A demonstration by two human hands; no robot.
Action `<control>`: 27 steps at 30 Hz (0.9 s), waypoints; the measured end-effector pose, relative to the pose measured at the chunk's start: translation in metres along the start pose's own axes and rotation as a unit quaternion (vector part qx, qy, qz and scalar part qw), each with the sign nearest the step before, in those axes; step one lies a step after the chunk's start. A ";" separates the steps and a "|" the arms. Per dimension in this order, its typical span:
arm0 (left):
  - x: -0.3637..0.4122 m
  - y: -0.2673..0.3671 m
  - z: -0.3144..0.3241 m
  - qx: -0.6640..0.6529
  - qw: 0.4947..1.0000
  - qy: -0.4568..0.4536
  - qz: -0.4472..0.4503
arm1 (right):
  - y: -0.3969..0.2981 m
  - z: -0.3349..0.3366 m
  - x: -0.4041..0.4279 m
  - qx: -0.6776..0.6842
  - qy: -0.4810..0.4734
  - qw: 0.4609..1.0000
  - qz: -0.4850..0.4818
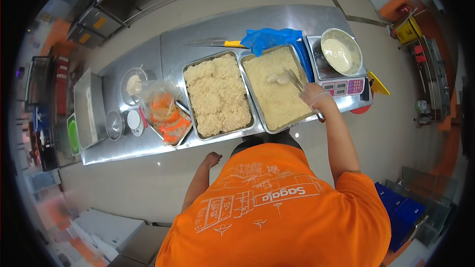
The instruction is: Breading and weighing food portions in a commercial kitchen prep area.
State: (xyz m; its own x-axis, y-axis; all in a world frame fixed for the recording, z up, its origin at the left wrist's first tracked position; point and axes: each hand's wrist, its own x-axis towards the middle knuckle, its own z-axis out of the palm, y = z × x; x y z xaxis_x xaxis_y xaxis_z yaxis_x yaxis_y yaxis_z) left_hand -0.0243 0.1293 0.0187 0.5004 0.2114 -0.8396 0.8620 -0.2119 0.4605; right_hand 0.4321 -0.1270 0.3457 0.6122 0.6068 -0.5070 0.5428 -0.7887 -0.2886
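Observation:
My right hand (pixel 317 96), in a clear plastic glove, grips metal tongs (pixel 294 79) over the right tray of pale breadcrumbs (pixel 259 92). At the tongs' tips a pale, batter-coated piece (pixel 279 78) lies on the crumbs; whether they pinch it cannot be told. To the left, a second metal tray holds crumb-coated pieces (pixel 219 96) packed together. My left hand (pixel 213 159) hangs beside my body, off the table's near edge, with its fingers curled; nothing shows in it. A metal bowl of pale batter (pixel 338 53) stands on a digital scale (pixel 323 70) at the right.
Behind the trays lie a blue plastic bag (pixel 271 39) and a knife with a yellow handle (pixel 233 43). Farther left are plastic bags with orange contents (pixel 165 113), a small white scale (pixel 135 120), metal bowls (pixel 115 124) and a deep metal container (pixel 97 100) on the steel table (pixel 130 148).

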 end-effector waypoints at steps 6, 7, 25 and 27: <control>-0.007 -0.013 -0.006 0.125 0.990 -0.049 0.037 | 0.014 -0.001 -0.008 0.010 0.024 0.996 0.088; -0.006 -0.016 -0.005 0.155 0.985 -0.052 0.053 | 0.012 -0.006 -0.017 0.013 0.043 0.994 0.103; 0.002 0.006 -0.010 -0.014 1.000 0.011 0.013 | 0.096 -0.106 0.015 0.052 0.146 0.941 0.300; -0.002 0.002 -0.011 -0.038 0.999 0.022 0.001 | 0.094 -0.108 0.014 0.089 0.149 0.934 0.313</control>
State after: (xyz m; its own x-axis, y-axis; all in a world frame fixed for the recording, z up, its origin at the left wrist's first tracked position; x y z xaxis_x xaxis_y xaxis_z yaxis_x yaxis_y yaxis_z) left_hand -0.0221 0.1389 0.0244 0.5041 0.2540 -0.8254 0.8636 -0.1390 0.4847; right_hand 0.5534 -0.1819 0.3989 0.9245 0.0018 -0.3811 -0.0620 -0.9860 -0.1550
